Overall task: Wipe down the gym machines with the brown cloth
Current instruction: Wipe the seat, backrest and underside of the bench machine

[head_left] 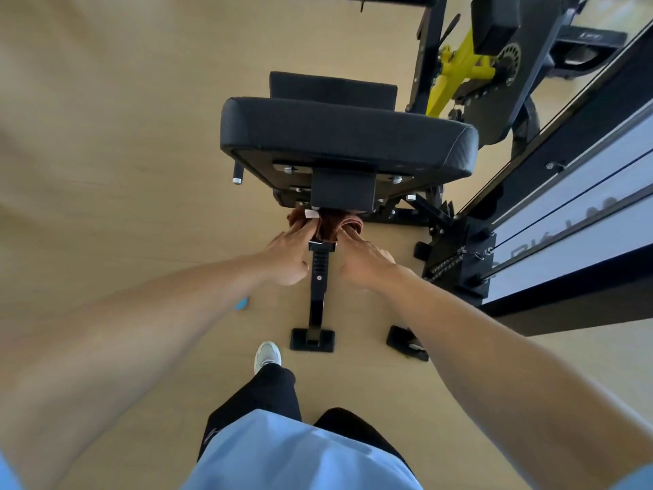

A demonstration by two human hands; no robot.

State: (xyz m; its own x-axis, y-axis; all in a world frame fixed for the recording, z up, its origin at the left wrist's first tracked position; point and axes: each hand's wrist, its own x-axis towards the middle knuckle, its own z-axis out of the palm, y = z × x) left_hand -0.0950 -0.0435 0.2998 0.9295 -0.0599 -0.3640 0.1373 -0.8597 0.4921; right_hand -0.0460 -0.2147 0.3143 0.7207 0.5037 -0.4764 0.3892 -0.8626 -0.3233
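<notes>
The brown cloth (327, 226) is bunched around the black support post (319, 277) just under the padded black seat (348, 132) of a gym machine. My left hand (288, 258) grips the cloth's left side, fingers pinching it near a small white tag. My right hand (364, 263) grips its right side. Both arms reach forward and down. The upper part of the cloth is hidden under the seat bracket (342, 192).
The post ends in a black foot plate (312, 339) on the pale wood floor; a second foot (406, 343) lies right of it. A weight stack frame with cables (551, 224) stands at right, a yellow lever (459, 65) behind. My white shoe (267, 355) stands near the post.
</notes>
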